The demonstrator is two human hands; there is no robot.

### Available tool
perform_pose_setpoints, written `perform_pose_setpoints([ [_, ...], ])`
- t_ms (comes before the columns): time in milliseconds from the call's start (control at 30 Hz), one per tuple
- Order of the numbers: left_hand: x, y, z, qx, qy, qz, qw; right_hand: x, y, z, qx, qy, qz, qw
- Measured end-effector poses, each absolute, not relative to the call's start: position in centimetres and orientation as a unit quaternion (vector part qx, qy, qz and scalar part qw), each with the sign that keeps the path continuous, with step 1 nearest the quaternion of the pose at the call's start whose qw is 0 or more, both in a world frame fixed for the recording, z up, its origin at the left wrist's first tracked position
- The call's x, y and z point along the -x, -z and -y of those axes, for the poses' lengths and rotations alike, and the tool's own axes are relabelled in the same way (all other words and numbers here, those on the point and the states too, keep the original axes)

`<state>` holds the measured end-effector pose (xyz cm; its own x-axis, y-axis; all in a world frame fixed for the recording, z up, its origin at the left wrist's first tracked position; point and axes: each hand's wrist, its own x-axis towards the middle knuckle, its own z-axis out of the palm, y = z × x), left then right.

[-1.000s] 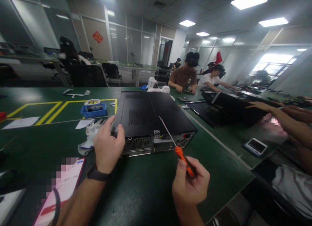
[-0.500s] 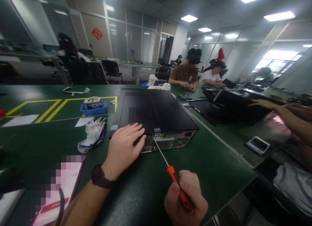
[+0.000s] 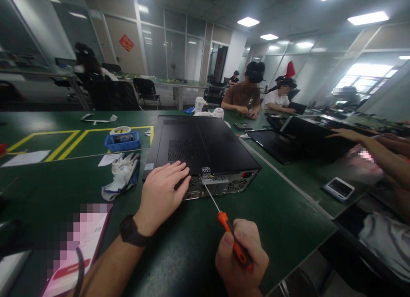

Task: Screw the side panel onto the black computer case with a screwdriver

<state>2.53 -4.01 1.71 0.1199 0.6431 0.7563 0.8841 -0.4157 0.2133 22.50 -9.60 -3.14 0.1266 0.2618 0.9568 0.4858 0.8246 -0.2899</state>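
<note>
A black computer case point(image 3: 208, 139) lies flat on the green table, its rear panel with vents and a fan grille facing me. My left hand point(image 3: 166, 190) rests on the near left corner of its top, fingers stretched out and holding nothing. In my right hand point(image 3: 241, 254) is an orange and black screwdriver point(image 3: 224, 218), with my fingers wrapped round its handle. The screwdriver's shaft points up and to the left. Its tip meets the upper edge of the rear panel, beside a small patterned label point(image 3: 206, 170); the exact contact is too small to make out.
Left of the case are white gloves point(image 3: 120, 177), a blue tray point(image 3: 122, 141) of small parts and a tape roll point(image 3: 121, 130). A pink-and-white printed sheet point(image 3: 78, 254) lies near left. To the right are a phone point(image 3: 339, 189) and a co-worker's arm point(image 3: 368, 143).
My right hand and the screwdriver handle have shifted slightly up and left. The tip stays at the case's rear edge, and my left hand keeps its place.
</note>
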Motion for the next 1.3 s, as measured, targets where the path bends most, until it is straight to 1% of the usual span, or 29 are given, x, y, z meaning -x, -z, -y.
perform_pose_setpoints([
  [100,-2.5,-1.6,4.0,0.735,0.413,0.517,0.147,-22.4,2.9,9.6,0.288,0.080,0.656,0.693],
  [300,-2.5,-1.7,4.0,0.736,0.413,0.515,0.145,-22.4,2.6,10.2,0.276,0.079,0.690,0.664],
  [567,-2.4,-1.5,4.0,0.736,0.414,0.515,0.146,-22.7,2.9,10.6,0.296,0.135,0.690,0.647],
  [767,-2.4,-1.5,4.0,0.738,0.411,0.516,0.143,-22.7,2.4,10.7,0.283,0.106,0.694,0.653],
  [900,-2.4,-1.5,4.0,0.737,0.413,0.515,0.145,-22.4,1.7,11.0,0.308,0.125,0.694,0.639],
  [1033,-2.4,-1.6,4.0,0.737,0.416,0.514,0.141,-22.6,2.3,11.0,0.313,0.143,0.691,0.636],
  [1200,-2.4,-1.6,4.0,0.740,0.419,0.510,0.132,-22.8,2.7,10.9,0.306,0.101,0.692,0.647],
  [1300,-2.4,-1.5,3.9,0.741,0.420,0.505,0.136,-22.7,2.4,11.0,0.307,0.106,0.689,0.647],
])
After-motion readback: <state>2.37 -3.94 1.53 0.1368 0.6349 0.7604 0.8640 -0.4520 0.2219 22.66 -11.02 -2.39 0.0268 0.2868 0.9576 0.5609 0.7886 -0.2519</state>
